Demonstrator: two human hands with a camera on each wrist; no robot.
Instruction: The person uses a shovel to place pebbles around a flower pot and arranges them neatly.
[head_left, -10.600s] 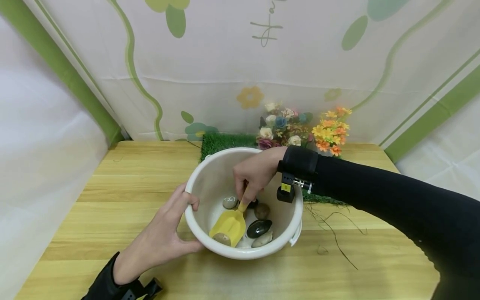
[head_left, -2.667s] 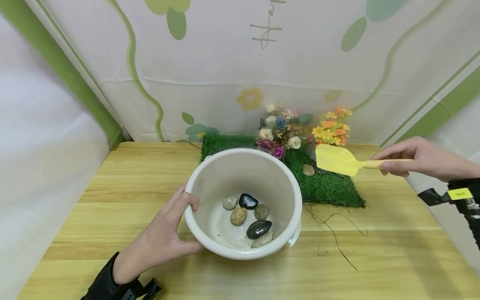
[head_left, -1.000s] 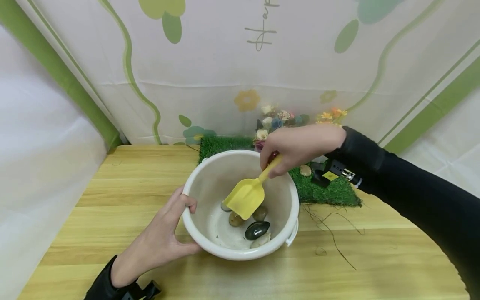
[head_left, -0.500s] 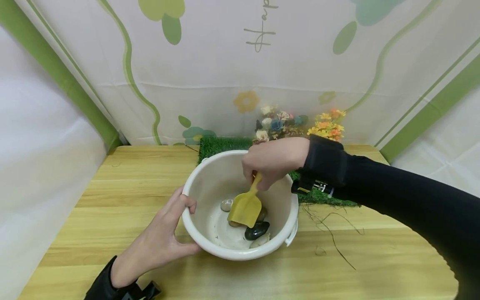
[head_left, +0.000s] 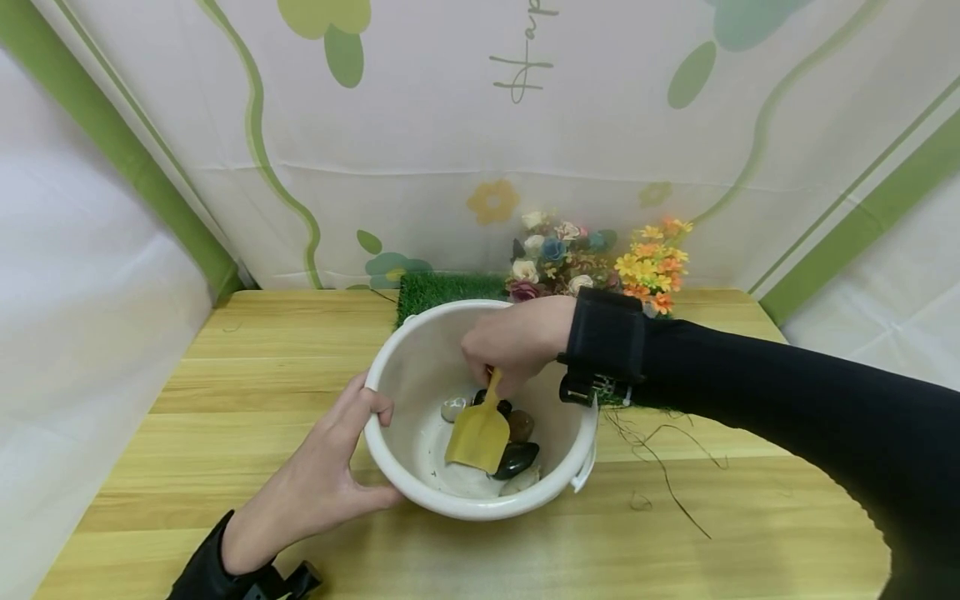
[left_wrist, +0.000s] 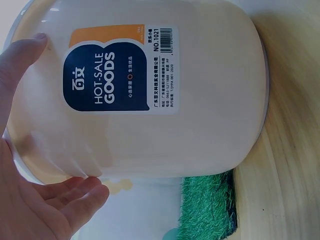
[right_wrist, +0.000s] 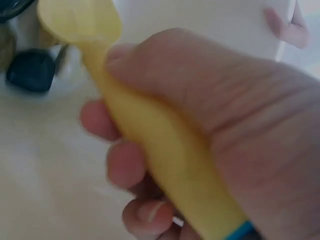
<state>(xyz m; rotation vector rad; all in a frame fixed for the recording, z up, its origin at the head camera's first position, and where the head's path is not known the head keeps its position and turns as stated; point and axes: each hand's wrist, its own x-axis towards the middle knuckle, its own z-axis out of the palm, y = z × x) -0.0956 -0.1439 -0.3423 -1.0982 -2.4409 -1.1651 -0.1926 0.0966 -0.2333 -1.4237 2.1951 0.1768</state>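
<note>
My left hand [head_left: 322,467] grips the rim of a white bucket [head_left: 480,509], fingers hooked over the edge and thumb along the outside. Inside the bucket, my right hand [head_left: 517,340] holds a yellow toy shovel [head_left: 478,437] by its handle, blade pointing down toward the bottom. Around the blade lie stones: a shiny black stone [head_left: 517,460], a grey stone [head_left: 453,408], a brown stone [head_left: 521,427] and a pale stone [head_left: 521,482]. The blade covers part of the bottom. In the right wrist view, fingers and thumb wrap the shovel handle [right_wrist: 170,140].
Behind the bucket lies a green turf mat [head_left: 450,288], partly hidden by bucket and arm. Mixed artificial flowers [head_left: 555,250] and orange-yellow flowers [head_left: 651,265] stand at its back. Dry strands [head_left: 667,471] lie on the wooden table [head_left: 285,333] at right.
The shovel carried a stone in the bucket, then was bare over the turf at right. It has since come back over the bucket and down among the stones. My left hand has stayed.
</note>
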